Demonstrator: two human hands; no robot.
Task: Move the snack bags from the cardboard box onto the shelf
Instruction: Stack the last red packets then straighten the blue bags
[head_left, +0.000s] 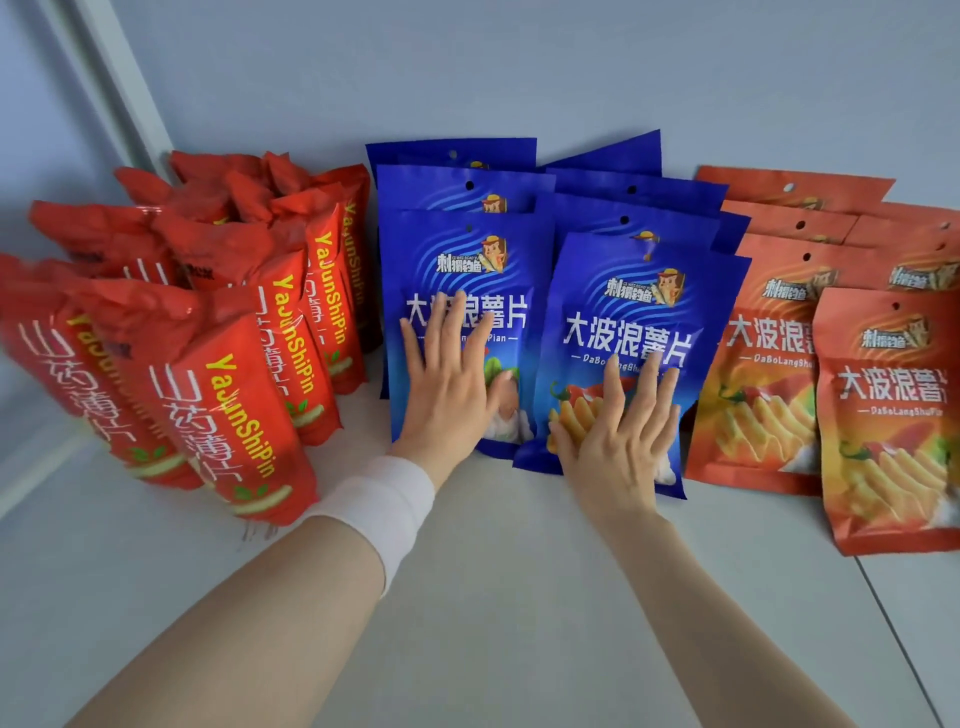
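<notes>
Snack bags stand in rows on a pale shelf (493, 597). Two rows of blue chip bags fill the middle. My left hand (447, 379) lies flat, fingers spread, against the front bag of the left blue row (467, 270). My right hand (623, 431) presses flat on the front bag of the right blue row (634, 312). Neither hand grips anything. A white band wraps my left wrist. The cardboard box is out of view.
Several red yam-chip bags (223, 395) stand in rows on the left, by the shelf's side wall. Several orange chip bags (883, 415) stand on the right, the front one close to the shelf's seam. The grey back wall (519, 67) is behind all the rows.
</notes>
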